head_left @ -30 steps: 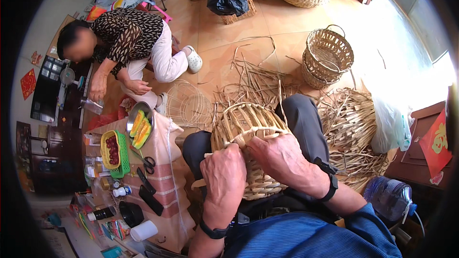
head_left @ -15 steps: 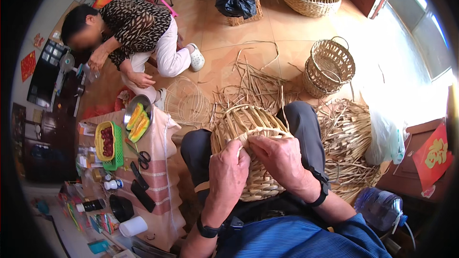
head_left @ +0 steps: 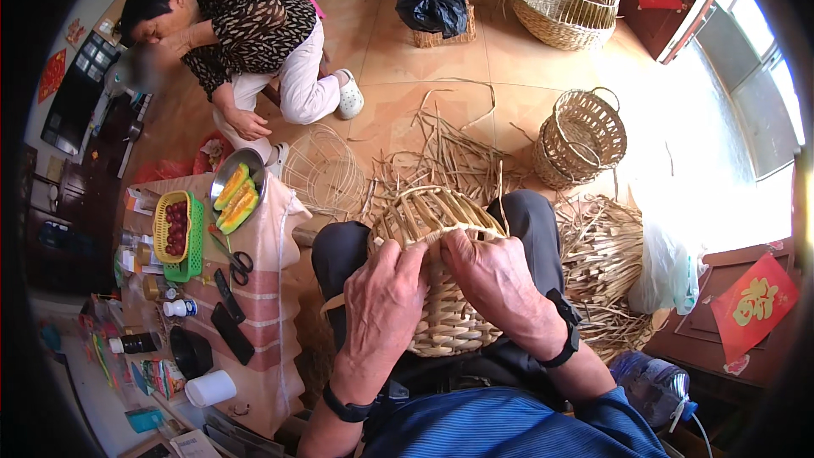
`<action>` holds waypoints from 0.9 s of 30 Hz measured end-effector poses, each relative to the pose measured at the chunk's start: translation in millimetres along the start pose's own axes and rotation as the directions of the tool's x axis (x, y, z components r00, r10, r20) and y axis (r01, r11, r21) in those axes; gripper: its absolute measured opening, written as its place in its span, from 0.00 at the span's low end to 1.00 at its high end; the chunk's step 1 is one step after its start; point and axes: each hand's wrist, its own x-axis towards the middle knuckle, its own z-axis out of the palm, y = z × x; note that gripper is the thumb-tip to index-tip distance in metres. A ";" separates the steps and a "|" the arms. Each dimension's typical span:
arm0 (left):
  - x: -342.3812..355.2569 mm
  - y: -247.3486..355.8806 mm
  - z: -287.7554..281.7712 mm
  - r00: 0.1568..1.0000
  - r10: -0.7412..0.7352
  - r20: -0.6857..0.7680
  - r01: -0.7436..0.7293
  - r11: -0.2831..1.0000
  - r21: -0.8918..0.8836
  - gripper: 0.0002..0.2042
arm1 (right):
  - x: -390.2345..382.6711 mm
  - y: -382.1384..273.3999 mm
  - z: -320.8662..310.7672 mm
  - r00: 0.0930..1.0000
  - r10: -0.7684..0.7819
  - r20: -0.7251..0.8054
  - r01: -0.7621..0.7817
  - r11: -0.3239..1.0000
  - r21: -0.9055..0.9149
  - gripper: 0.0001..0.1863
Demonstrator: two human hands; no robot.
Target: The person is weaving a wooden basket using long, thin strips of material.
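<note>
A woven basket (head_left: 454, 326) of pale plant strips rests on my lap between my knees. Its lower wall is closely woven, and open ribs arch on its far side. At the near edge, my left hand (head_left: 383, 304) pinches the strip-wrapped rim (head_left: 462, 229) with bent fingers, knuckles up. Close beside it, my right hand (head_left: 492, 282) grips the same rim, thumb on top. The fingertips of both hands are partly hidden behind the rim. A thin loose strip (head_left: 502, 195) stands up beyond my right hand.
Loose strips (head_left: 441, 140) litter the floor ahead; a thick bundle (head_left: 598, 263) lies right. A finished basket (head_left: 581, 140) stands beyond it. On the left, a cloth-covered table (head_left: 275, 288) holds scissors (head_left: 241, 267), a cleaver (head_left: 231, 331) and fruit. Another person (head_left: 254, 42) sits front left.
My left hand has rolled over, showing more of its back, and its fingers have shifted along the rim. The other person's raised hand has moved up to the face. The view has shifted slightly.
</note>
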 end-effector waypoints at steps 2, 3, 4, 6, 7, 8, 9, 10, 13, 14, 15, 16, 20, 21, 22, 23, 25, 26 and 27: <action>-2.0 -2.8 3.7 1.000 -0.001 -0.009 0.001 1.000 -0.006 0.15 | 0.8 -0.4 -0.8 0.996 0.060 0.073 -0.057 0.997 -0.051 0.08; -2.4 -2.7 4.8 1.000 0.002 -0.019 -0.002 1.000 -0.011 0.15 | 0.0 1.3 -0.5 0.995 0.059 0.079 -0.055 0.997 -0.054 0.08; -2.4 -2.2 3.9 1.000 -0.004 -0.020 0.004 1.000 -0.016 0.15 | -1.1 3.7 0.8 0.998 0.041 0.053 -0.037 0.997 -0.062 0.08; -2.8 -1.5 0.6 1.000 0.007 -0.015 -0.008 1.000 -0.024 0.16 | -2.3 3.0 0.2 0.999 0.014 0.036 -0.011 0.997 -0.071 0.08; -4.0 -1.3 2.7 1.000 -0.004 -0.020 0.004 1.000 -0.026 0.16 | -3.3 -0.8 -2.6 1.000 0.004 -0.002 -0.004 0.998 -0.055 0.08; -5.1 -0.2 6.7 0.998 -0.025 -0.057 0.024 0.999 -0.021 0.17 | -3.1 -3.6 -4.9 0.999 -0.006 -0.040 0.004 0.999 -0.039 0.07; -7.3 0.9 10.3 0.995 -0.043 -0.089 0.042 0.999 -0.017 0.18 | -2.7 -6.1 -6.0 0.999 -0.009 -0.031 0.007 0.999 -0.039 0.07; -9.0 1.9 13.5 0.995 -0.052 -0.089 0.051 0.999 -0.020 0.18 | -1.1 -7.9 -6.8 1.000 0.017 -0.017 -0.017 0.999 -0.027 0.06; -10.4 5.7 24.7 0.993 -0.100 -0.055 0.100 0.995 -0.013 0.17 | 4.3 -3.3 -6.3 0.998 0.062 -0.027 -0.063 0.997 -0.034 0.05; -11.6 7.3 27.7 0.992 -0.108 -0.057 0.108 0.994 -0.015 0.17 | 7.3 -3.2 -8.1 0.996 0.072 -0.046 -0.073 0.997 -0.017 0.04; -13.3 7.3 30.8 0.989 -0.116 -0.089 0.113 0.993 -0.040 0.16 | 9.6 -1.5 -9.2 0.997 0.067 -0.029 -0.068 0.997 -0.033 0.03; -14.7 6.6 32.0 0.985 -0.124 -0.121 0.116 0.991 -0.066 0.16 | 12.4 -1.3 -11.7 0.998 0.065 -0.025 -0.066 0.997 -0.031 0.03; -18.4 -2.6 29.0 0.979 -0.058 -0.196 0.040 0.995 -0.095 0.15 | 11.4 -4.4 -19.3 0.997 0.037 0.061 -0.036 0.999 -0.028 0.07; -18.7 -5.3 29.8 0.978 -0.058 -0.199 0.040 0.995 -0.095 0.15 | 4.2 -0.8 -14.1 0.999 0.016 0.044 -0.017 1.000 0.006 0.08; -19.4 -8.1 31.2 0.979 -0.040 -0.202 0.018 0.994 -0.110 0.16 | -2.5 0.3 -11.3 1.000 -0.004 0.025 0.003 0.999 0.041 0.08; -20.0 -10.3 31.4 0.978 -0.021 -0.205 -0.005 0.992 -0.124 0.17 | -8.4 -2.0 -11.4 0.996 0.046 0.071 -0.050 0.997 0.059 0.08; -22.1 -10.5 30.4 0.981 -0.018 -0.193 -0.003 0.994 -0.105 0.17 | -14.4 -0.5 -6.3 0.998 0.068 0.016 -0.069 0.996 0.063 0.08; -21.5 -11.2 29.3 0.984 -0.023 -0.176 0.008 0.997 -0.083 0.18 | -14.9 2.0 -3.7 0.995 0.091 -0.031 -0.088 0.993 0.076 0.08; -20.6 -13.8 27.4 0.985 -0.015 -0.174 0.001 0.997 -0.080 0.18 | -14.2 4.2 -1.4 0.996 0.068 -0.065 -0.064 0.996 0.060 0.08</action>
